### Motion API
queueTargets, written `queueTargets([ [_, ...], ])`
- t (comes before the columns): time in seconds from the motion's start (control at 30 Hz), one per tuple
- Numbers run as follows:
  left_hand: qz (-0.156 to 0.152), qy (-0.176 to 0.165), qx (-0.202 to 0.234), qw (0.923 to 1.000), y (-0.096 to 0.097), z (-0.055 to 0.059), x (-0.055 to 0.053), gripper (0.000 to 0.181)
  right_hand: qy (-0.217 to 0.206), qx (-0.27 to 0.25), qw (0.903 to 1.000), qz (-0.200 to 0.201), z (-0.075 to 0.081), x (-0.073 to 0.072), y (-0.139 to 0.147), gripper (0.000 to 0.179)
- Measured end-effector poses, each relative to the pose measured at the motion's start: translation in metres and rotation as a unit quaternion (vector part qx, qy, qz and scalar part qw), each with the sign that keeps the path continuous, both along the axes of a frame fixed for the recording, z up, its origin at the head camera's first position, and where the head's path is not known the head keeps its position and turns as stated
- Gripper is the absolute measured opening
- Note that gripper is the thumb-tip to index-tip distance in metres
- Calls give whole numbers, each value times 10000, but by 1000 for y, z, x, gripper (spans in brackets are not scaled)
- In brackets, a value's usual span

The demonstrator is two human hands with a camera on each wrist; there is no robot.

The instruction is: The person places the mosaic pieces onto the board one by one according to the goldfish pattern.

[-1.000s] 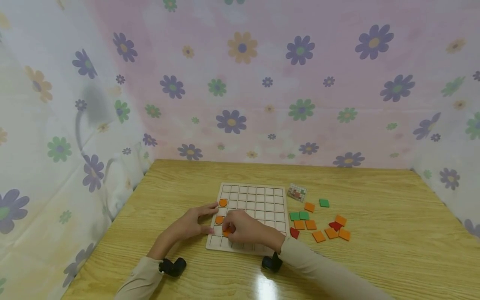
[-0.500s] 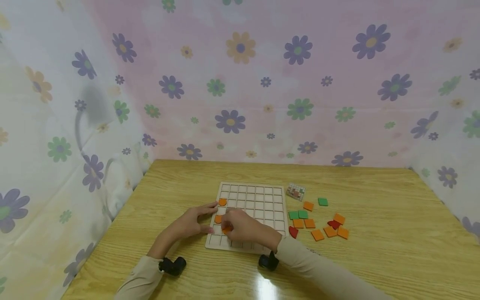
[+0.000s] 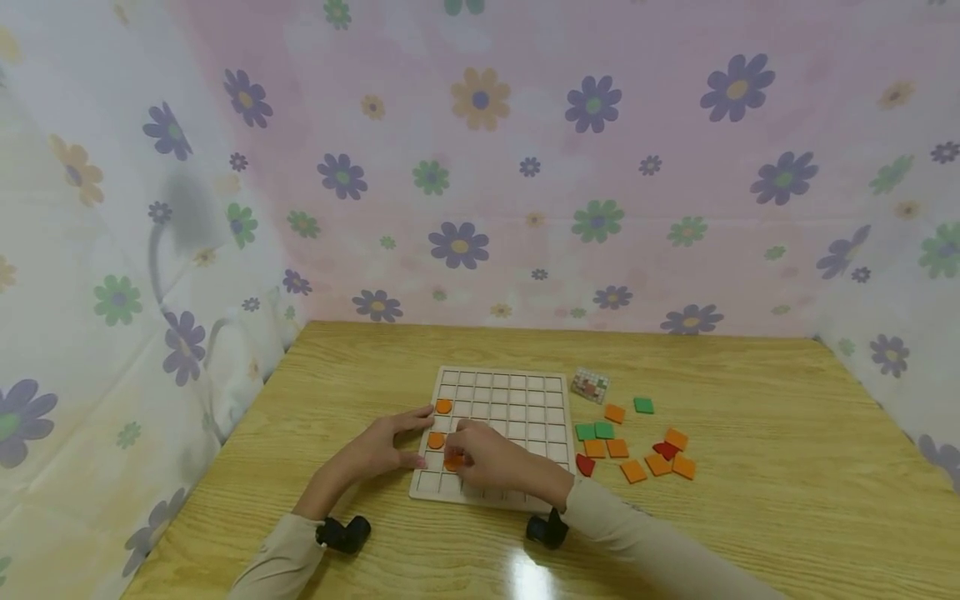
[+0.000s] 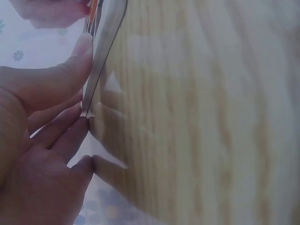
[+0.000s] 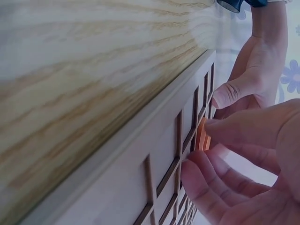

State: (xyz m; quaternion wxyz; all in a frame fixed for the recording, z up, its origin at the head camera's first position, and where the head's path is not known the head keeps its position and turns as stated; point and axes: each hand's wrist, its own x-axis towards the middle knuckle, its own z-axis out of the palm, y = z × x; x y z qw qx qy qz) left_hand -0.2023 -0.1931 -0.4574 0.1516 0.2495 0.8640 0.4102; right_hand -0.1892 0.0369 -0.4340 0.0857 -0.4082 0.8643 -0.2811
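A pale wooden grid board [image 3: 501,502] lies on the table in the head view. My right hand [image 3: 491,457] is over its lower left part, thumb and fingertips pinching an orange tile [image 3: 452,463] at a cell. In the right wrist view the orange tile [image 5: 202,136] sits between the thumb and the board, other fingertips right at the grid ridges. Two orange rounded pieces [image 3: 444,407] rest in the leftmost column. My left hand [image 3: 378,447] lies along the board's left edge, fingers spread and fairly straight, with thumb and fingertips at the rim; the left wrist view shows this edge close up.
Right of the board lie several loose orange tiles [image 3: 633,472], green tiles [image 3: 604,430] and red pieces [image 3: 585,465]. A small card with a coloured grid pattern [image 3: 591,385] lies by the board's upper right corner. Flowered cloth [image 3: 525,208] hangs behind the table.
My right fingertips have shifted slightly at the orange tile, and a little more of it shows. The left hand stays at the board's edge.
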Motion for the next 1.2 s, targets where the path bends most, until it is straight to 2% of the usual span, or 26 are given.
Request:
queueTargets([
  [0.13, 2, 54, -33, 10000, -1, 0, -1, 63, -237, -203, 9994, 170, 2, 1, 8, 16],
  [0.27, -24, 50, -34, 10000, -1, -1, -2, 63, -287, -235, 9989, 269, 7, 4, 17, 17],
  [0.37, 0, 18, -6, 10000, -1, -1, -1, 63, -221, -162, 9993, 241, 9, 7, 25, 16],
  [0.6, 12, 39, -25, 10000, -2, 0, 1, 63, -406, -127, 9991, 89, 17, 13, 44, 13],
  [0.8, -135, 98, 15, 9999, -3, -3, -1, 64, -440, -357, 9984, 38, 22, 17, 65, 12],
  [1.03, -106, 112, -19, 9999, -3, -3, -1, 65, -377, -633, 9972, 85, 24, 17, 87, 9],
  [1.2, -71, 135, -62, 9999, -3, -3, -2, 65, -640, -643, 9959, 31, 27, 17, 100, 8],
])
